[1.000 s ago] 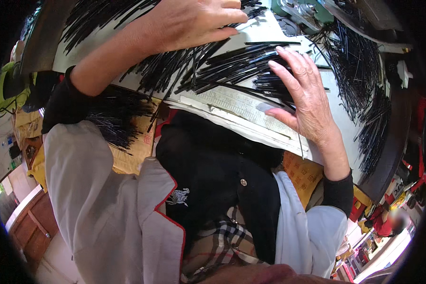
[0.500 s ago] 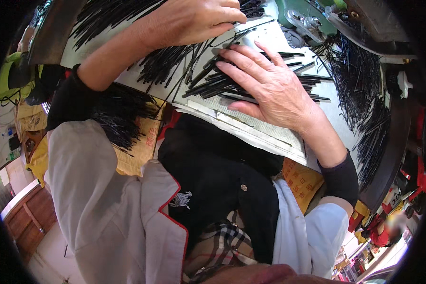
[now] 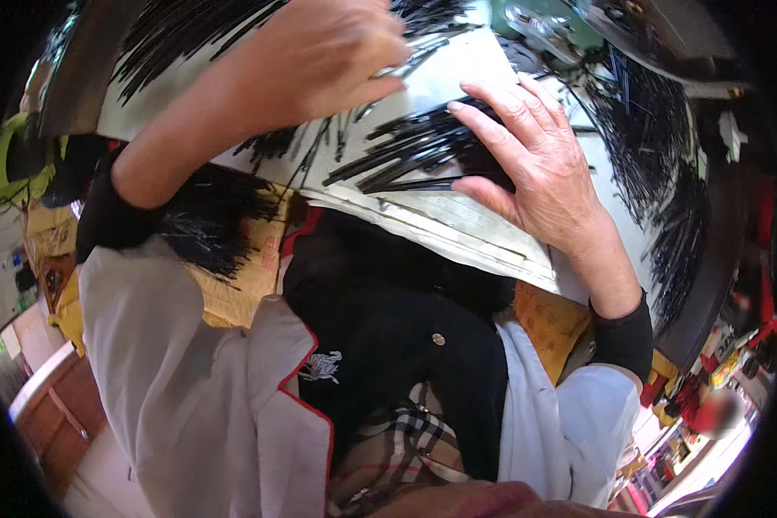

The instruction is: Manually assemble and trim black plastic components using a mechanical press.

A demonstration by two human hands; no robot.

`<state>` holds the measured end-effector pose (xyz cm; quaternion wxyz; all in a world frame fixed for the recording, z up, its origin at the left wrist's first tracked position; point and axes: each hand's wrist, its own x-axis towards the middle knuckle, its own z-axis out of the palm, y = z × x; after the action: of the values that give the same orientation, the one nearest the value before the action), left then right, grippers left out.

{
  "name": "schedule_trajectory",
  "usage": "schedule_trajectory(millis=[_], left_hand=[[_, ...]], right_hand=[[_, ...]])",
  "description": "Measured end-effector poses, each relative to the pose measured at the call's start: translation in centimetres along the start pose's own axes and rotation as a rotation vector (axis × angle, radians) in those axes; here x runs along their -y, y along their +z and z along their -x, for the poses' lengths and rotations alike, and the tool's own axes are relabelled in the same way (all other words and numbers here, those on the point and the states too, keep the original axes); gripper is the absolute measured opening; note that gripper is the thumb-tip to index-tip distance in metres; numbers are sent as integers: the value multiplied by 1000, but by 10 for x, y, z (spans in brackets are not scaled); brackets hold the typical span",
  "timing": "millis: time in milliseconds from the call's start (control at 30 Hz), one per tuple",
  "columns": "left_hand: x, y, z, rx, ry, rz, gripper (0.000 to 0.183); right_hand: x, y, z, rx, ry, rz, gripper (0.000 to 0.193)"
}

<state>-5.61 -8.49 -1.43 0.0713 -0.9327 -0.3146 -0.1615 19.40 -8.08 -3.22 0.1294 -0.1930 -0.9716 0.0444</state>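
Note:
My right hand [image 3: 540, 164] is open, its fingers spread at the right end of a loose pile of thin black sticks [image 3: 414, 147]. The pile lies on a white sheet over a pad of printed paper [image 3: 457, 217], and the palm hides part of it. Above and to the left, my left hand [image 3: 341, 56] is smeared by motion, and its fingers look bent. Whether anything is between them cannot be made out. More black sticks [image 3: 276, 142] lie beneath my left forearm.
A large bundle of black sticks [image 3: 186, 39] lies at the far left, and another [image 3: 643, 138] along the right. Metal machine parts [image 3: 544, 30] stand at the back. Below my left elbow, more sticks [image 3: 211, 220] rest on yellow printed sacking [image 3: 224, 289].
My left hand has moved left and slightly toward me, away from the pile's far end. My right hand has shifted right and slightly nearer, uncovering more of the sticks.

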Motion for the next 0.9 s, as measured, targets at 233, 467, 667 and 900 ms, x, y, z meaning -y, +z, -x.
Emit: schedule_trajectory(millis=[233,467,667,900], left_hand=[[-8,11,2,101,-126,187,8],[-17,17,-25,206,-182,106,7],[-15,15,-37,154,-190,191,6],[-10,12,-54,294,-381,301,9]], right_hand=[[-9,-13,49,174,148,-104,70],[-19,7,29,18,59,-93,60],[-23,-1,34,-231,73,68,41],[-69,-17,37,-196,197,322,17]])
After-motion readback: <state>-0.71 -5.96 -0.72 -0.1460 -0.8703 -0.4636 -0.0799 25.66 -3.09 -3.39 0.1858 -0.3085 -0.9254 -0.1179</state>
